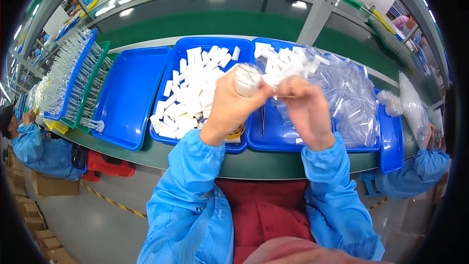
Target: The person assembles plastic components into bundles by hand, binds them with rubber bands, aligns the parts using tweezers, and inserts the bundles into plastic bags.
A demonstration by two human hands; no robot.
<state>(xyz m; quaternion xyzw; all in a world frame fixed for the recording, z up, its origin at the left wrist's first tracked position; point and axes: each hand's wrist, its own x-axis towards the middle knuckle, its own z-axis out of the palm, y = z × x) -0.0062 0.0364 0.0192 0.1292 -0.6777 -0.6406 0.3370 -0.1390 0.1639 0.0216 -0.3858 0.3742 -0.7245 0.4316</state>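
My left hand [225,105] is wrapped around a round white bundle [247,82] with a clear, shiny covering, held up over the trays. Beside it my right hand [310,110] is closed in a pinch on a thin yellowish rubber band [287,96], close to my left fingertips. Motion blurs the right fingers a little. Below my left hand a blue tray [155,110] holds many white block-like pieces [188,95]. Yellow rubber bands [238,132] lie in its near right corner. Under my right hand, another blue tray [264,139] holds white pieces and clear plastic sleeves [349,100].
At left stand a bare blue tray [129,93] and stacked trays of clear, thin parts [73,76]. A small blue tray [391,137] and a plastic bag [413,107] are at right. A metal post [325,5] rises behind. Co-workers sit on both sides.
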